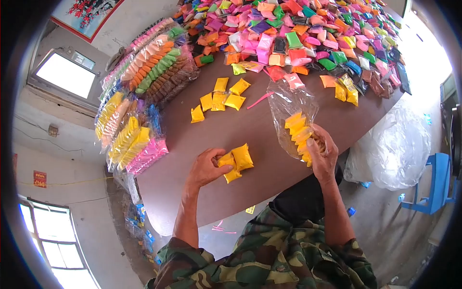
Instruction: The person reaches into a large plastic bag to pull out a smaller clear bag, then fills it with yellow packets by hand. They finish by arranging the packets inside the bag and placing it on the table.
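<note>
Two hands worked: left hand pinched plump yellow packets; right hand gripped a crinkled clear bag.

Glossy yellow plastic packets, clear crinkled plastic bag, smooth brown table.

Two hands at a brown table: the left hand on three yellow packets, the right hand holding one clear bag. Five loose yellow packets lie beyond; the multicoloured heap is too many to count.
</note>
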Tool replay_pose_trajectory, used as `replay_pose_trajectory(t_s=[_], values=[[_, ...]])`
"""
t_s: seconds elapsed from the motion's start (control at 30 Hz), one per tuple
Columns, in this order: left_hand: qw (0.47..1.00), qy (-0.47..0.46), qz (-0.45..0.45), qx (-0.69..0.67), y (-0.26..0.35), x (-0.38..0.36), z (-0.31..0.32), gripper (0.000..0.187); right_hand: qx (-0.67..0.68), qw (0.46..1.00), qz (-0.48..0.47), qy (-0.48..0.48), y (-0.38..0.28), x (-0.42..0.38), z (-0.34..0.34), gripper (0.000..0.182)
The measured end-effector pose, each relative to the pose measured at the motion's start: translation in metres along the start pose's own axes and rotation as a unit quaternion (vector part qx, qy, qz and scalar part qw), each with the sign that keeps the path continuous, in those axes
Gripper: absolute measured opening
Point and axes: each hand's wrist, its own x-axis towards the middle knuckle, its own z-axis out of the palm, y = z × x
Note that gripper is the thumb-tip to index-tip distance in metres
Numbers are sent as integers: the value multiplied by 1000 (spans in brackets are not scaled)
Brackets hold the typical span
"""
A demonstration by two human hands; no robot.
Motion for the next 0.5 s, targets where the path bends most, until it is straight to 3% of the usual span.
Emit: replay_pose_trajectory(t_s=[0.1, 0.2, 0.27, 0.3, 0.5], values=[[999, -37, -2, 10, -11, -4, -7, 47, 20, 1000, -2, 2, 0, -1, 1, 36], [998, 1, 48, -27, -30, -12, -13, 40, 33, 999, -1, -1, 1, -1, 0, 37], [995, 37, 8, -91, -25, -14, -22, 37, -5, 1000, 5, -3, -2, -1, -3, 37], [991, 59, -14, -121, -15, -17, -31, 36, -22, 1000, 7, -6, -3, 0, -3, 38], [967, 177, 125, -136, 89, 28, -21, 37, 62, 998, 28, -10, -3, -1, 0, 39]])
